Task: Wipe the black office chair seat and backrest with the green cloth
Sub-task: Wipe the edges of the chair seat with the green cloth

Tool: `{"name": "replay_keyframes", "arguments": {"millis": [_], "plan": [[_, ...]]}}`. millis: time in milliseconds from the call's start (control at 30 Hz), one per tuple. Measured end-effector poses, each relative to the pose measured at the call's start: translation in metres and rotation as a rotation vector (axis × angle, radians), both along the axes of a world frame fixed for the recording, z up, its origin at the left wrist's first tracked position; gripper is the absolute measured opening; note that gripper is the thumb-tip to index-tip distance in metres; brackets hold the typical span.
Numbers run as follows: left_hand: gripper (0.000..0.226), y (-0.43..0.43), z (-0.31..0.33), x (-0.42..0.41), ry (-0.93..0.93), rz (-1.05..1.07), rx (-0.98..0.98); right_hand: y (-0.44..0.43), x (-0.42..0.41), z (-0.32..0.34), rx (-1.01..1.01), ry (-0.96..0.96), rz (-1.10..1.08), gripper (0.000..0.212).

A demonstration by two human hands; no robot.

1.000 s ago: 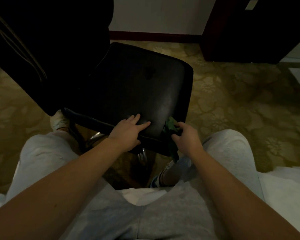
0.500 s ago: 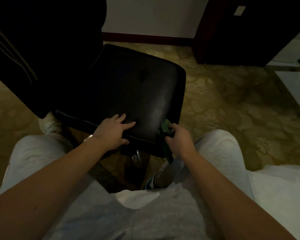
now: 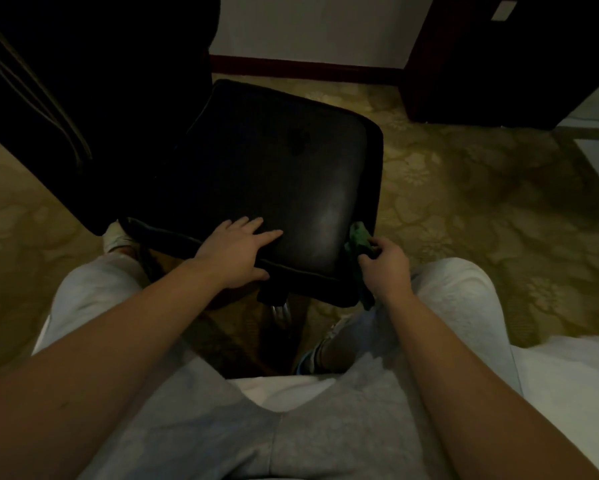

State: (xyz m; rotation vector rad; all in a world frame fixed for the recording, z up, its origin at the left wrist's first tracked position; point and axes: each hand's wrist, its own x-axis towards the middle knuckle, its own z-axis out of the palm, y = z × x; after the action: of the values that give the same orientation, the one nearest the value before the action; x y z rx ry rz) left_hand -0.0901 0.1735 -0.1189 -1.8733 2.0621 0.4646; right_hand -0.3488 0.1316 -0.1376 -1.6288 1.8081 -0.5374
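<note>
A: Your left hand point(image 3: 235, 251) lies palm down on the front edge of the seat point(image 3: 273, 168). The fingers point(image 3: 253, 225) are straight and a little spread, and the thumb is tucked along the rim below. Your wrist is level and your bare forearm runs in from the lower left.

B: Your right hand point(image 3: 384, 268) is knuckles up, with the fingers curled round the green cloth point(image 3: 358, 235) at the seat's right front corner. In this dim light it looks as if your thumb and forefinger do the pinching, but I can't be sure.

A: Both your arms reach forward and draw closer together toward the hands.

B: Your right forearm is bare too, coming in from the lower right.
</note>
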Motion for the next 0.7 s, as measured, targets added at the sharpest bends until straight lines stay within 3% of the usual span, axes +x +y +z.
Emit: {"name": "replay_keyframes", "arguments": {"millis": [333,600,700], "plan": [[0.087,0.002,-0.011,-0.010,-0.021,0.069,0.010,0.014,0.022,0.001,-0.078,0.054,0.188,0.034],[0.082,-0.005,0.009,0.005,0.034,0.036,0.092,0.003,0.006,0.001,-0.083,0.007,0.069,0.033],[0.079,-0.011,0.021,0.014,-0.029,0.052,0.073,-0.002,-0.005,0.001,-0.033,0.041,0.041,0.035]]}}
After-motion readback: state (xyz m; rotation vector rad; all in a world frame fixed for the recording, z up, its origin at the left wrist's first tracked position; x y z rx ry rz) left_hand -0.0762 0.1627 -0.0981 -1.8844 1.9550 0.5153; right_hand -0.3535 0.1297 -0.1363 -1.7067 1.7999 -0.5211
